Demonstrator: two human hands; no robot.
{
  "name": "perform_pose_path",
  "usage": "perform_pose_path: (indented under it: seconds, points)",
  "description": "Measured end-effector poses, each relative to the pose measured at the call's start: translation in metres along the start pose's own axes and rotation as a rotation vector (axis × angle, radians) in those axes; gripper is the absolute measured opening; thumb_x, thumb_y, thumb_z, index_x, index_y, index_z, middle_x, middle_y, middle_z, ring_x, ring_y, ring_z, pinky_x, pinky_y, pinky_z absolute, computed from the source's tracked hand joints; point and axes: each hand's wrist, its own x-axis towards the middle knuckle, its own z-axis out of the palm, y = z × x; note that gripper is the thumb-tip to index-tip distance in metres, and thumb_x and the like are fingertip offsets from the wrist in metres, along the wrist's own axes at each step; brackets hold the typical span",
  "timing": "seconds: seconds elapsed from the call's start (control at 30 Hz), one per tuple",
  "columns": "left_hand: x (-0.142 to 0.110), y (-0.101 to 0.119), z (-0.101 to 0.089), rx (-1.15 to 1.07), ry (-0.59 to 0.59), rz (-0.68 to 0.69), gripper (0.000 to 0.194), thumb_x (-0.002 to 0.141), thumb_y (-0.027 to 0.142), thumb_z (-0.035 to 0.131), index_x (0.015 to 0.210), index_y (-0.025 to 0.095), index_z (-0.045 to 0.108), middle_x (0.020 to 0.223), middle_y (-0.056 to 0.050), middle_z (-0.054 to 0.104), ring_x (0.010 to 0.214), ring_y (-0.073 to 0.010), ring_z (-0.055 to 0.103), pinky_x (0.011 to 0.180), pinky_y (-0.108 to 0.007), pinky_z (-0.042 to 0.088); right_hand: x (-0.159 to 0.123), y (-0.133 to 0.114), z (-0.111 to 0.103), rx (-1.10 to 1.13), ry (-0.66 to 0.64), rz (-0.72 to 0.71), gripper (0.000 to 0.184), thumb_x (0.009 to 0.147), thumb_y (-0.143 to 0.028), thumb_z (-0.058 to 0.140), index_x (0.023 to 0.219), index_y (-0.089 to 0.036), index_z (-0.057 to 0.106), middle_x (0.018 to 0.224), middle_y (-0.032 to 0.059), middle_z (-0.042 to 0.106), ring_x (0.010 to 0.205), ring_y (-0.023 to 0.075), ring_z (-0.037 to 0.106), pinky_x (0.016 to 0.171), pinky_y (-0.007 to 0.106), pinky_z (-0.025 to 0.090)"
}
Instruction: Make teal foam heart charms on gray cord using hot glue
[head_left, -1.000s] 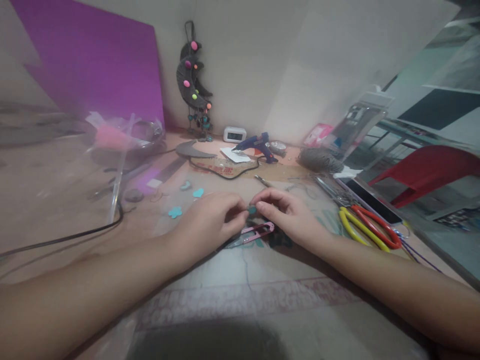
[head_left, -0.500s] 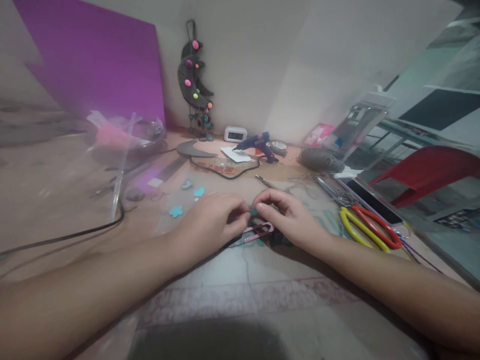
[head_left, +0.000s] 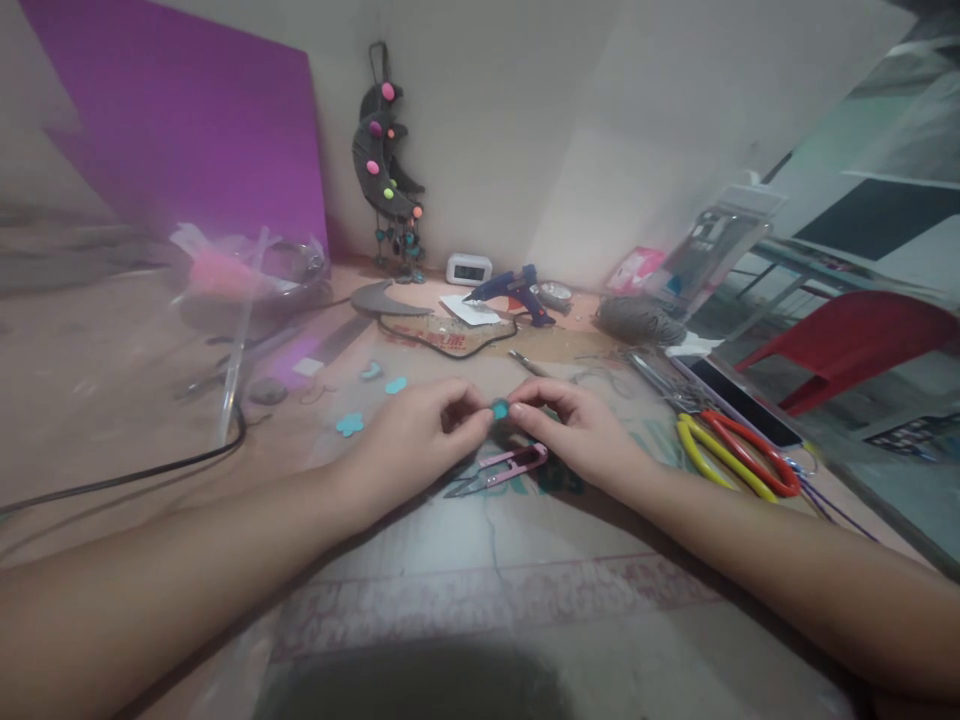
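Observation:
Between the fingertips of both hands is a small round teal piece with a dark grey rim [head_left: 500, 409]. My left hand [head_left: 439, 425] pinches its left edge, and my right hand [head_left: 564, 420] pinches its right edge. Pink-handled thread snips [head_left: 510, 468] lie on the table just below the hands, blades pointing left. To the left of my left hand lie a turquoise flower cutout [head_left: 349, 425], another turquoise cutout [head_left: 396, 384] and a small grey and turquoise curved piece [head_left: 371, 370].
Behind the hands are a blue glue gun [head_left: 510, 287], a grey crescent [head_left: 386, 299] and a small white clock [head_left: 469, 269]. Scissors with red and yellow handles [head_left: 739, 462], a phone [head_left: 742, 400] and grey yarn [head_left: 641, 320] lie right. A black cable [head_left: 150, 473] runs left.
The fingertips have shifted slightly and the teal piece now shows its face between them. My left hand has moved a little left, uncovering the blades of the snips.

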Motion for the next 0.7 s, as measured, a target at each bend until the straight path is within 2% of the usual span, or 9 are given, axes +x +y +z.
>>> perform_pose_path:
  seconds: [0.1, 0.2, 0.33, 0.53, 0.7]
  points:
    - [0.0005, -0.0007, -0.0006, -0.016, -0.017, 0.005, 0.025, 0.091, 0.037, 0.051, 0.087, 0.019, 0.067, 0.079, -0.001, 0.070, 0.072, -0.0167, 0.062, 0.065, -0.027, 0.044, 0.0002, 0.0008, 0.0006, 0.034, 0.003, 0.022, 0.025, 0.083, -0.042, 0.063, 0.084, -0.017, 0.063, 0.074, 0.0002, 0.062, 0.061, 0.0122, 0.058, 0.049, 0.023, 0.051]
    - [0.0003, -0.0009, -0.0008, -0.031, -0.035, 0.004, 0.030, 0.093, 0.043, 0.049, 0.088, 0.019, 0.067, 0.080, -0.001, 0.070, 0.073, -0.0169, 0.062, 0.066, -0.027, 0.043, 0.0007, 0.0012, -0.0003, -0.034, 0.066, -0.046, 0.023, 0.085, -0.039, 0.061, 0.081, -0.017, 0.063, 0.074, 0.0006, 0.063, 0.066, 0.0127, 0.059, 0.057, 0.024, 0.050]
    - [-0.0001, 0.0000, -0.0003, -0.012, -0.051, 0.014, 0.027, 0.093, 0.038, 0.049, 0.083, 0.019, 0.066, 0.076, 0.000, 0.068, 0.071, -0.0159, 0.060, 0.065, -0.027, 0.042, 0.0009, 0.0003, -0.0017, -0.115, 0.118, -0.098, 0.020, 0.088, -0.035, 0.059, 0.081, -0.017, 0.063, 0.074, 0.0008, 0.065, 0.069, 0.0132, 0.059, 0.067, 0.026, 0.048]
    - [-0.0004, 0.0003, 0.0007, -0.048, -0.091, 0.054, 0.027, 0.092, 0.038, 0.050, 0.081, 0.019, 0.066, 0.078, 0.000, 0.069, 0.072, -0.0157, 0.061, 0.064, -0.026, 0.042, 0.0000, 0.0001, -0.0003, -0.158, 0.142, -0.114, 0.019, 0.088, -0.035, 0.058, 0.081, -0.018, 0.063, 0.073, 0.0007, 0.066, 0.069, 0.0138, 0.059, 0.066, 0.027, 0.047]
    - [-0.0003, -0.0014, 0.0013, -0.059, -0.105, 0.017, 0.032, 0.092, 0.042, 0.051, 0.076, 0.019, 0.066, 0.072, 0.001, 0.066, 0.067, -0.0147, 0.058, 0.059, -0.025, 0.039, -0.0015, 0.0007, 0.0008, -0.123, 0.110, -0.101, 0.021, 0.088, -0.038, 0.058, 0.082, -0.018, 0.063, 0.072, 0.0008, 0.065, 0.065, 0.0135, 0.059, 0.061, 0.026, 0.048]
